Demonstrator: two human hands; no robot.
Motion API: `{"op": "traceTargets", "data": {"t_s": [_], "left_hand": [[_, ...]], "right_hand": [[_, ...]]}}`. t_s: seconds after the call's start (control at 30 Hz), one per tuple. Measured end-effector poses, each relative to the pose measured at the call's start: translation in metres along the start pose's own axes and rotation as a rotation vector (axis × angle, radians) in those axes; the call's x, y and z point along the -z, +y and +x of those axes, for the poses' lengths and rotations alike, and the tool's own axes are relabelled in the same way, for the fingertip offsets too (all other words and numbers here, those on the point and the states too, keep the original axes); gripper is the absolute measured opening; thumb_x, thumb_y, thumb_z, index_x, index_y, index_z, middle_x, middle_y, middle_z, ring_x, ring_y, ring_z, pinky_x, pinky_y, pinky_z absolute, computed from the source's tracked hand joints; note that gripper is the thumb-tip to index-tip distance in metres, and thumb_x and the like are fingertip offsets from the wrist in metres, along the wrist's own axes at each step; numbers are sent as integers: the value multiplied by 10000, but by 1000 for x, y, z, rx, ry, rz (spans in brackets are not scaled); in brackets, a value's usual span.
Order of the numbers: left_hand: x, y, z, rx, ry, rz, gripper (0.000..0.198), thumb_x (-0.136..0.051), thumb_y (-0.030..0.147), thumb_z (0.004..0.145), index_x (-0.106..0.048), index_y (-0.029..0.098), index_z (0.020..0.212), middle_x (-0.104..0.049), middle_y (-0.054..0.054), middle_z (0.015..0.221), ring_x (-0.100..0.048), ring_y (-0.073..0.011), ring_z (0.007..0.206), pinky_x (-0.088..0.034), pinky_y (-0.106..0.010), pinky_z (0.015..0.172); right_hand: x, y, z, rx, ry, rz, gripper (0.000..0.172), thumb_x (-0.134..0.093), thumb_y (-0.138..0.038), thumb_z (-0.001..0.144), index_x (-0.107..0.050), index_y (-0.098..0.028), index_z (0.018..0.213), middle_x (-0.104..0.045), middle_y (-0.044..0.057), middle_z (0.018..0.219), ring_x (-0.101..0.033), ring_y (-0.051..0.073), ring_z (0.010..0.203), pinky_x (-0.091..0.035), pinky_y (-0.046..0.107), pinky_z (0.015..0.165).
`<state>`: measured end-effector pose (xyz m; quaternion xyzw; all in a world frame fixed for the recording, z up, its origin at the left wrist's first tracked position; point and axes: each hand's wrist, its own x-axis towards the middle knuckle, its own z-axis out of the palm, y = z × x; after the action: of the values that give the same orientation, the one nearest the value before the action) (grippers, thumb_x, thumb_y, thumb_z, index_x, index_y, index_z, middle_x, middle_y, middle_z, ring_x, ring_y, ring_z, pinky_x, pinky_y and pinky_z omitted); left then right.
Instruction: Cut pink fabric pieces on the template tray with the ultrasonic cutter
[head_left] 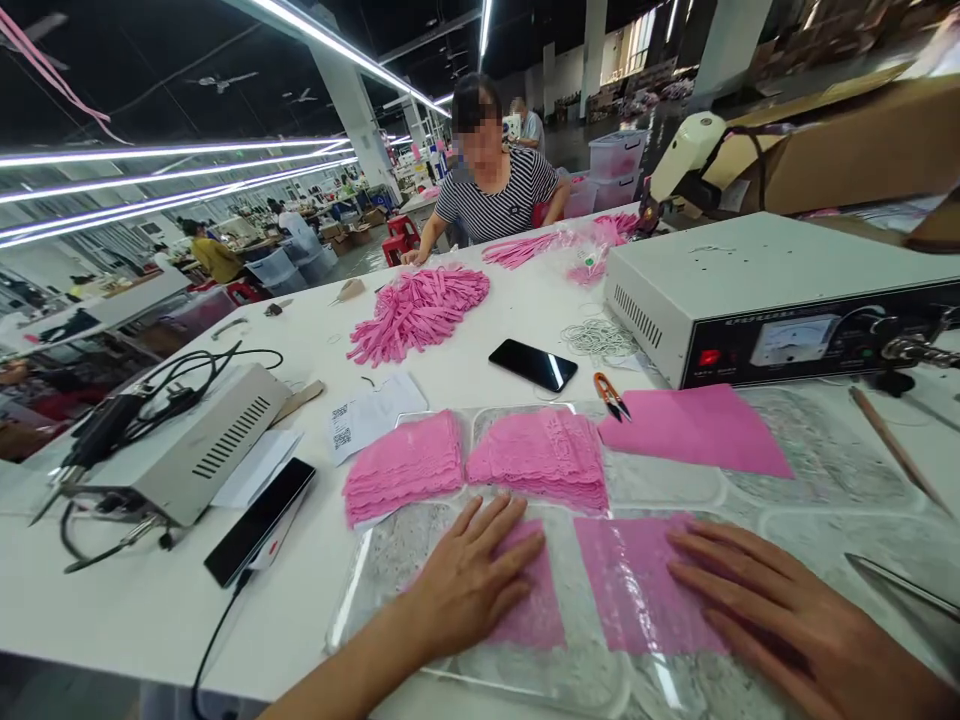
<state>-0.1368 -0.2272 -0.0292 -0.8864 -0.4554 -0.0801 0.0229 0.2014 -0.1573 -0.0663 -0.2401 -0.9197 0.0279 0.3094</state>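
My left hand point(476, 585) lies flat with its fingers stretched out over a pink fabric piece point(536, 610) on the clear plastic mat point(420, 520). To the right, my right hand point(780, 600) rests with spread fingers on the right edge of another pink fabric piece point(630, 590). A strip of mat separates the two pieces. Just beyond my left hand sit two stacks of pink lace-edged pieces, a left stack point(405, 460) and a right stack point(540, 455). A plain pink sheet point(697, 425) lies beyond my right hand.
Orange thread snips point(611, 397) and a black phone point(532, 365) lie behind the stacks. A grey machine box point(780, 290) stands at right, another point(195, 440) at left beside a phone point(259, 520). Pointed metal blades point(900, 585) lie far right. A person point(495, 180) sits opposite near pink strips point(424, 310).
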Motion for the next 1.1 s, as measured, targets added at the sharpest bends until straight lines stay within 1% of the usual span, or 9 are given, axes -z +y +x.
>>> {"op": "traceTargets", "data": {"t_s": [0.1,0.2,0.37,0.43,0.5,0.57,0.67,0.9,1.1], "left_hand": [[4,-5,16,-36,101,-46,313,-464,234,966,-531,193,1269,-545,-141,1340,-512,-269,1249,-433,-516,1020],[6,-12,52,-11,140,-112,218,-495,171,935,-595,182,1129,-619,-117,1199,-569,-234,1125,-484,-431,946],[-6,-18,135,-23,64,-85,124,-621,169,862,-643,175,984,-646,-78,1070,-594,-226,1020,-495,-401,896],[-14,-20,160,-22,24,-64,132,-630,206,873,-639,160,997,-638,-75,1077,-591,-228,1036,-490,-417,908],[-20,-22,177,-24,-16,-52,209,-606,288,911,-617,151,1068,-617,-76,1122,-593,-220,1041,-495,-429,904],[-25,-23,189,-25,-47,-48,276,-577,338,935,-588,152,1137,-595,-82,1169,-597,-213,1038,-505,-430,893],[-27,-25,198,-21,-73,-56,288,-568,332,941,-574,158,1171,-586,-86,1189,-602,-211,1029,-515,-423,883],[-26,-30,204,-26,-114,-123,268,-560,317,947,-578,161,1165,-593,-83,1177,-610,-200,1007,-523,-409,871],[-25,-39,212,-41,-138,-221,261,-553,319,952,-580,166,1161,-595,-83,1172,-614,-192,989,-531,-394,855]], "right_hand": [[4,4,5,-145,64,58,306,-492,-304,949,-595,-296,1237,-649,44,1179,-622,249,1067,-571,378,849],[-2,18,26,-366,160,49,203,-464,-325,948,-615,-261,1067,-666,60,1009,-638,237,937,-554,383,805],[-28,50,67,-481,96,-14,154,-573,-292,876,-592,-202,1000,-630,87,993,-598,245,940,-531,379,764],[-37,60,74,-504,57,-31,172,-601,-329,900,-598,-174,975,-618,69,972,-597,213,889,-525,370,758],[-43,67,75,-517,15,-40,206,-591,-352,936,-605,-156,997,-613,53,986,-602,183,855,-528,362,755],[-45,70,74,-528,-18,-39,206,-574,-343,957,-608,-157,1038,-614,53,1025,-610,173,856,-536,357,758],[-46,73,71,-562,-41,-28,197,-570,-323,962,-607,-161,1066,-616,59,1050,-616,175,867,-545,356,759],[-45,73,73,-634,-30,44,189,-573,-316,961,-609,-156,1054,-619,55,1033,-619,171,853,-548,349,748],[-39,70,72,-626,1,126,174,-583,-317,954,-615,-152,1001,-621,43,983,-614,160,816,-544,332,724]]}}
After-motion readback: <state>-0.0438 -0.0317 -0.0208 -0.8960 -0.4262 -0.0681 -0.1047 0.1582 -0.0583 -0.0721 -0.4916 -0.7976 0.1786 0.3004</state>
